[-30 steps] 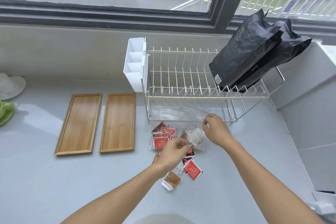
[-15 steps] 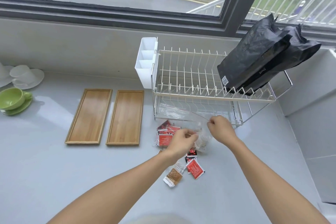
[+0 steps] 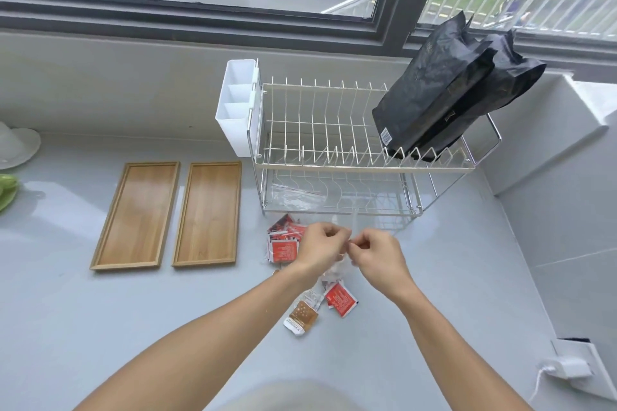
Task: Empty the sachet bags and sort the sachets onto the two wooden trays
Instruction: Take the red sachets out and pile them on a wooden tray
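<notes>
- Left hand point(image 3: 322, 243) and right hand point(image 3: 375, 250) meet at frame centre, each pinching the clear bag point(image 3: 345, 227) between them (mouth apparently up).
- Loose sachets point(image 3: 340, 299) lie just below.
- Both wooden trays point(image 3: 207, 213) sit left, nearer the left hand.

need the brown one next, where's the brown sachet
In the head view the brown sachet lies on the counter below the hands, just left of a loose red sachet.

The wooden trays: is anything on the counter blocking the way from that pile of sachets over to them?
Nothing visible does. The counter between the red sachets and the nearer wooden tray is bare; the dish rack stands further back.
</notes>
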